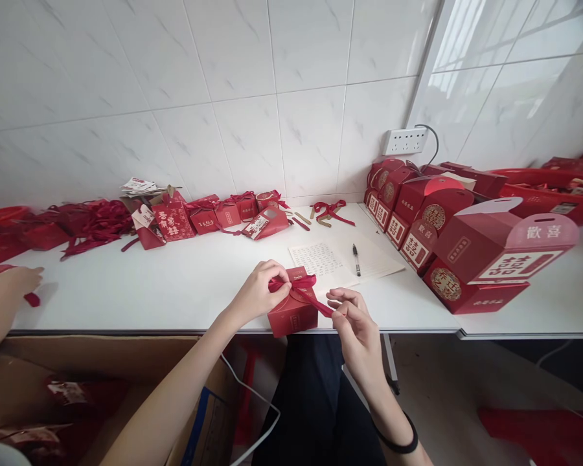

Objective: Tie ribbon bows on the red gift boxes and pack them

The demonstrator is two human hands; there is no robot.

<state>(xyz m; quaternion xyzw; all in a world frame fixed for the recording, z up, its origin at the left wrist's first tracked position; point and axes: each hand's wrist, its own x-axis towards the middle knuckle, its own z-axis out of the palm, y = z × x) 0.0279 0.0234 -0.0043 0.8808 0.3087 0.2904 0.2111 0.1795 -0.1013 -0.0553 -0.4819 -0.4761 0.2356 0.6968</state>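
Note:
A small red gift box sits at the table's front edge, a red ribbon tied in a bow across its top. My left hand pinches the bow's left loop. Between the fingertips of my right hand is the ribbon's tail, drawn out to the right of the box. A black band circles my right wrist. Just behind the box lie a handwritten sheet of paper and a black pen.
Larger red boxes are stacked at right below a power strip. Small boxes and loose ribbons line the wall. Another person's hand is at far left, above a cardboard box holding red packages.

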